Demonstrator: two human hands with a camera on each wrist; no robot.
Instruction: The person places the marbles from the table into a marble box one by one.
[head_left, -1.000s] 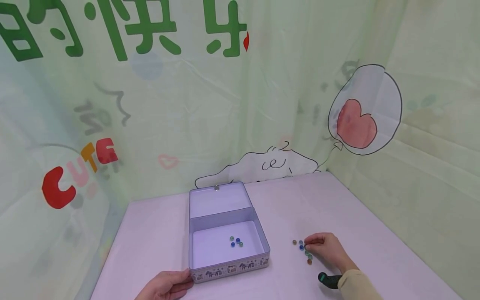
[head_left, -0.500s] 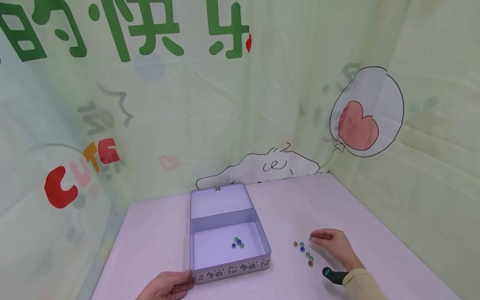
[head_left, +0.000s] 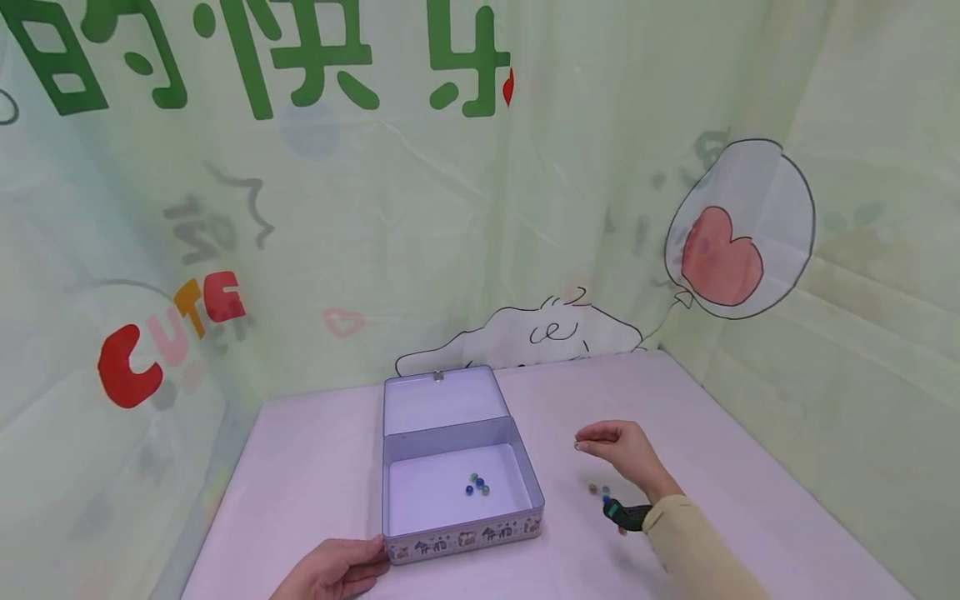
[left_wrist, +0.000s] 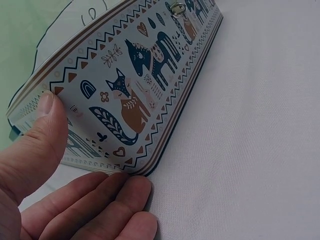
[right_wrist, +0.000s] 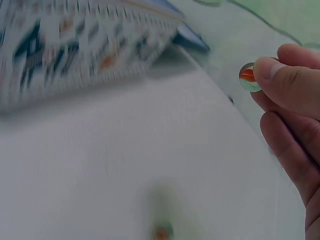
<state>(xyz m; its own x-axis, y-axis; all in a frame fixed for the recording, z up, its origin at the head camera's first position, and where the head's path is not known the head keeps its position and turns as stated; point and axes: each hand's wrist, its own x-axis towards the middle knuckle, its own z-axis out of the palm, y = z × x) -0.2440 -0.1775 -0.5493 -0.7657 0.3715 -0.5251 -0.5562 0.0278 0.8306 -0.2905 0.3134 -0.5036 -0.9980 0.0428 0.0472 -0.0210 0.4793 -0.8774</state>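
An open hinged tin box (head_left: 459,543), printed with animals on its sides, stands on the table. Several blue and green glass marbles (head_left: 480,482) lie inside it. My left hand (head_left: 333,568) holds the near left corner; in the left wrist view its thumb (left_wrist: 46,112) touches the printed side while the fingers bend against the bottom edge. Raised above the table right of the box, my right hand (head_left: 626,450) pinches a clear marble (right_wrist: 247,78) with an orange swirl between thumb and forefinger. More loose marbles (head_left: 593,489) lie on the table, partly hidden behind the right wrist.
The tin's lid (head_left: 446,402) is folded back behind the box. A pale cloth covers the table (head_left: 315,467). Printed curtains (head_left: 390,208) enclose its back and sides. A dark band (head_left: 626,515) sits on the right wrist.
My right hand has lifted a marble from beside the loose group and moved it up and left, towards the box. My left hand stays at the box corner.
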